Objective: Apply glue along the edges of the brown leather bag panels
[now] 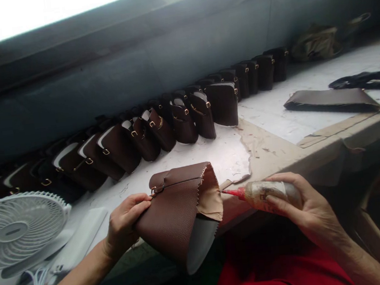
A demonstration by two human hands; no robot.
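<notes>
My left hand [125, 223] is closed on a brown leather bag piece [170, 213], gripping it by the side near a small gold buckle. The piece is tilted so that its zigzag-cut open edge faces right, and tan lining and a grey inner panel show inside. My right hand [307, 207] is wrapped round a glue bottle [271, 193] with a red nozzle, held almost level. The nozzle's tip is at the edge of the lining; whether it touches cannot be made out.
Several similar brown bag pieces [118, 150] stand in rows along the wall. A white fan [18, 230] with a cable sits at left. On the right of the bench lie a flat dark piece [331, 101] and black straps [368, 80]. White paper [209, 158] covers part of the bench.
</notes>
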